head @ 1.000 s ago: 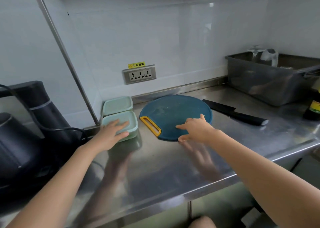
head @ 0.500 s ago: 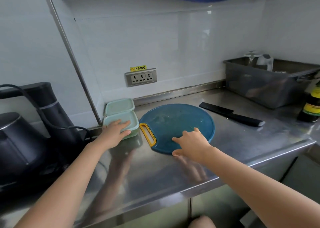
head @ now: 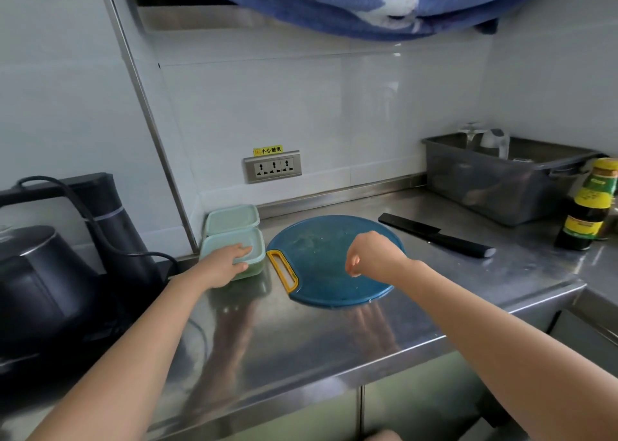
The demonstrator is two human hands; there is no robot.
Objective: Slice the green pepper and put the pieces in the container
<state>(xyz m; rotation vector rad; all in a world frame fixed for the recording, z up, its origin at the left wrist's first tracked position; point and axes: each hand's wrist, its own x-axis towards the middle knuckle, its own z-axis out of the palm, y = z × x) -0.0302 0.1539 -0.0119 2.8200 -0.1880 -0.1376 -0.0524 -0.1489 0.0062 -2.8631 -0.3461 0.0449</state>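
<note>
Two mint-green lidded containers stand against the wall on the steel counter. My left hand rests flat on the lid of the nearer container, with the thumb at its front edge. Green shows through that container's lower wall. The second container sits just behind it. To their right lies a round blue cutting board with a yellow handle; only tiny specks are on it. My right hand hovers over the board, fingers hanging loosely curled and holding nothing. A black knife lies right of the board.
A dark electric kettle and its cable fill the counter's left end. A grey tub stands at the back right, with a dark sauce bottle beside it. A wall socket is behind the board. A blue cloth hangs overhead.
My right hand has lifted off the board's front edge and now hangs above it with fingers curled. My left hand has stayed on the nearer container's lid. The view has tilted upward.
</note>
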